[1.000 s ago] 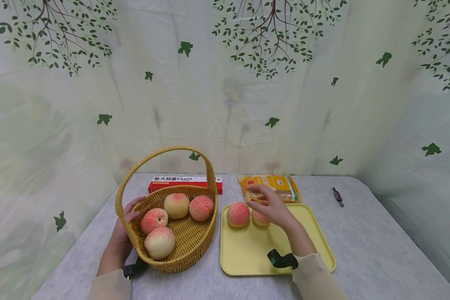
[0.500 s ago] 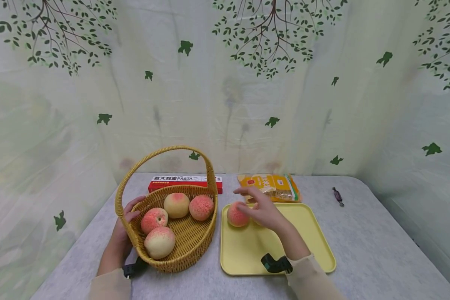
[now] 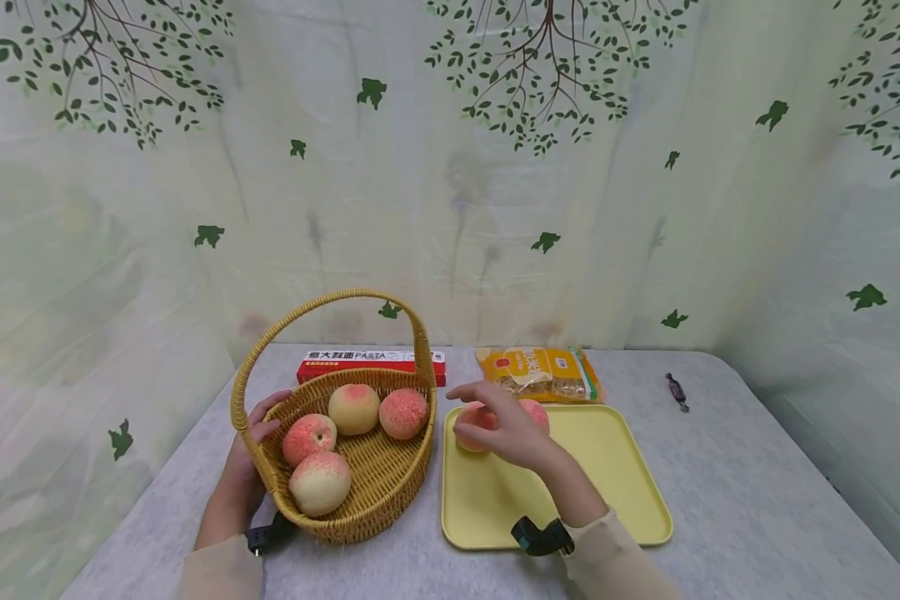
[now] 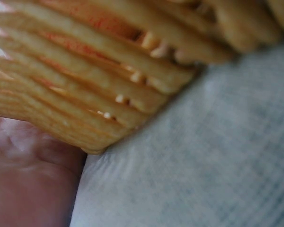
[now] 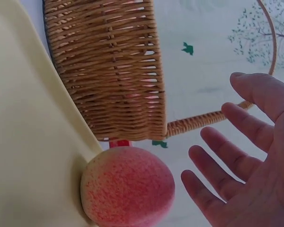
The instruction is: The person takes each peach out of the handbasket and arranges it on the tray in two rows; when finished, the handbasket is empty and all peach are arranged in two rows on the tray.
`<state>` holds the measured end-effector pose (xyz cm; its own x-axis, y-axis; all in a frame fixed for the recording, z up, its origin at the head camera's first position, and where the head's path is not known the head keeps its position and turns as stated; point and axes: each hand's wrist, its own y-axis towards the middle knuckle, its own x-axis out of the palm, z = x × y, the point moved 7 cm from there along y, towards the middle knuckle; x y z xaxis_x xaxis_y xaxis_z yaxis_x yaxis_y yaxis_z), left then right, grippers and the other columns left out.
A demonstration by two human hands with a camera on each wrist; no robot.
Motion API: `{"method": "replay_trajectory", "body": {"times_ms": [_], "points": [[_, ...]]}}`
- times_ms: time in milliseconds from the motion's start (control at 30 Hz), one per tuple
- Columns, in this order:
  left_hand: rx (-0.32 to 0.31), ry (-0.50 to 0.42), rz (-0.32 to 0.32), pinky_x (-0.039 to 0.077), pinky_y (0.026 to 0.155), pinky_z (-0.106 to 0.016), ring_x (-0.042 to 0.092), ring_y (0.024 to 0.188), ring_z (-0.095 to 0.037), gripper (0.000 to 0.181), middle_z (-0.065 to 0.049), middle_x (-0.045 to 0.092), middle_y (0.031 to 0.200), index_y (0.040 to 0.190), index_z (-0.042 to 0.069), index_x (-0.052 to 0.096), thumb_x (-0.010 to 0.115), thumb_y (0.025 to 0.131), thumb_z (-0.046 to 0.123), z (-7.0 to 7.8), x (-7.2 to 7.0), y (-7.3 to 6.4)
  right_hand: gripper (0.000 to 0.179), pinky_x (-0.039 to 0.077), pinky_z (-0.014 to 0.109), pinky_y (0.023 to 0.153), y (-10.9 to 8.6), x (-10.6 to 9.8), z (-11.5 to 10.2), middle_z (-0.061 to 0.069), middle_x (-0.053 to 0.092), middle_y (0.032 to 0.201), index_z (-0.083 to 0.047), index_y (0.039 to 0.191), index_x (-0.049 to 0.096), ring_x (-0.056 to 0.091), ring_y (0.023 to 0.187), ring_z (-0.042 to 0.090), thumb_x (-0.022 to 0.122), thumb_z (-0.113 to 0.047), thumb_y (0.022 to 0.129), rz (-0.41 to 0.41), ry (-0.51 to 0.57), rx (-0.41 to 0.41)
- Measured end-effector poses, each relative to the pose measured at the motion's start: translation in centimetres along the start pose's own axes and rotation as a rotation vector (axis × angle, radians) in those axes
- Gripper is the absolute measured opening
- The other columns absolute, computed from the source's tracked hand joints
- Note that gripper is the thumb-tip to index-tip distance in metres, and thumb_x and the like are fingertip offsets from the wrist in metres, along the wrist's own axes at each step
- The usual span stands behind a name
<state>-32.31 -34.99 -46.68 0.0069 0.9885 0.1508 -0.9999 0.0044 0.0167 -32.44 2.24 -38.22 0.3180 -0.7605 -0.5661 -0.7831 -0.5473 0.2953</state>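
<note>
My left hand [image 3: 251,446] holds the near-left side of a wicker basket [image 3: 378,504], its thumb at the rim and fingers along the outer wall. In the left wrist view the palm [image 4: 31,175] lies against the weave. Several peaches, among them a pale one [image 3: 320,485] and a red one [image 3: 403,414], lie in the basket. My right hand [image 3: 513,433] hovers with spread fingers over a peach [image 3: 471,435] at the left of a yellow tray [image 3: 495,521]; the right wrist view shows this peach [image 5: 128,187] apart from the fingers. A second peach [image 3: 536,414] shows behind the hand.
A red and white pasta box [image 3: 367,361] lies behind the basket. Behind the tray is an orange food packet [image 3: 543,375]. To the right, a small dark wrapped piece [image 3: 677,392] lies on the grey table [image 3: 750,483]. A leaf-printed curtain [image 3: 607,275] hangs around.
My right hand has moved left across the tray, from above the right peach to above the left one. My left hand and the basket have stayed in place.
</note>
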Motion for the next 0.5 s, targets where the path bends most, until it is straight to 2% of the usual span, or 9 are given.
{"method": "replay_trajectory", "body": {"times_ms": [133,267,500], "points": [[0.003,0.001,0.001,0.050,0.093,-0.019,0.059,0.113,0.000,0.045,0.010,0.054,0.130,0.150,0.025,0.036,0.040,0.105,0.021,-0.1,-0.1,0.1,0.042,0.043,0.050,0.107,0.0,0.7,-0.1,0.001,0.059,0.134,-0.019,0.133,0.059,0.054,0.126,0.031,0.070,-0.026,0.093,-0.031,0.017,0.029],[0.004,-0.001,0.005,0.050,0.092,-0.019,0.059,0.113,-0.001,0.045,0.011,0.054,0.130,0.150,0.024,0.036,0.041,0.105,0.022,-0.3,-0.2,0.2,0.044,0.041,0.052,0.108,0.0,1.5,-0.2,0.001,0.059,0.135,-0.017,0.133,0.059,0.053,0.128,0.032,0.071,-0.028,0.093,-0.056,0.000,0.035],[0.009,0.009,0.007,0.050,0.092,-0.019,0.060,0.112,-0.001,0.045,0.011,0.055,0.129,0.150,0.024,0.036,0.042,0.105,0.022,-0.3,-0.3,0.2,0.045,0.041,0.050,0.111,0.2,3.4,-0.4,0.004,0.059,0.137,-0.012,0.135,0.058,0.052,0.131,0.028,0.069,-0.025,0.094,-0.116,-0.005,-0.011]]}}
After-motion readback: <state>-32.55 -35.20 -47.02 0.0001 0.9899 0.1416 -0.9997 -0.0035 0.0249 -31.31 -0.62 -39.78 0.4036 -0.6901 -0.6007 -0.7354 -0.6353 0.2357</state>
